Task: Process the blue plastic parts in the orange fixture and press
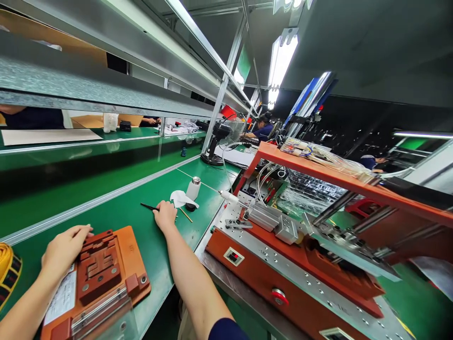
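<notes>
My left hand [65,246] rests against the left side of an orange-brown fixture [131,245], its fingers stretched along the upper edge. A raised block [99,264] with cut grooves sits on the fixture, and a clear hinged cover [116,321] lies folded toward me. Further out on the green bench, my right hand [165,216] is closed on a thin black tool [147,206], whose tip points left; its exact kind is unclear. Just beyond that hand are a crumpled white wipe [179,198], a wooden stick [186,215] and a white bottle [193,189] with a metal top.
To the right stands an orange machine [255,269] with metal plates, tubes and a red button [280,297]. A black fan [215,141] is at the back. A yellow roll [9,269] lies at far left. Shelves run overhead; other people sit at distant benches.
</notes>
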Demonstrator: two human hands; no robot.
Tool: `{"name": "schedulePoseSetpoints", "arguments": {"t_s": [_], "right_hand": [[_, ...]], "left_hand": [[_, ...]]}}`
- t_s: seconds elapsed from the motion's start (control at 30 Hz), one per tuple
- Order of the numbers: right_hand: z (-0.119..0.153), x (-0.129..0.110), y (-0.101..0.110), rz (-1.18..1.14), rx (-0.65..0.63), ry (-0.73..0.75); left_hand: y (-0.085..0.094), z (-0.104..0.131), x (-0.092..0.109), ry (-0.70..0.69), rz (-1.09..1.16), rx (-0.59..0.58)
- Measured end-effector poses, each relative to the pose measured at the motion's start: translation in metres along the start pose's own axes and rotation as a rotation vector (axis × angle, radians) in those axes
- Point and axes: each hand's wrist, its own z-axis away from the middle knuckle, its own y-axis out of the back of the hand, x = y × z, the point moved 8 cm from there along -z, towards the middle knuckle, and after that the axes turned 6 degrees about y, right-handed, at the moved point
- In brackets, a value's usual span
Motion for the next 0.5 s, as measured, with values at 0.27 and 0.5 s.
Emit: {"name": "schedulePoseSetpoints", "arguments": {"t_s": [0.27,0.5], "right_hand": [[0.0008,0.0016,-0.0005,0.009,0.0,-0.017],[0.0013,0.007,0.0013,0.037,0.019,-0.074]], "left_hand": [[0.0027,0.0099,0.0041,-0.014,0.002,0.006],[0.0009,0.0063,0.0025,0.002,-0.031,-0.018]]}}
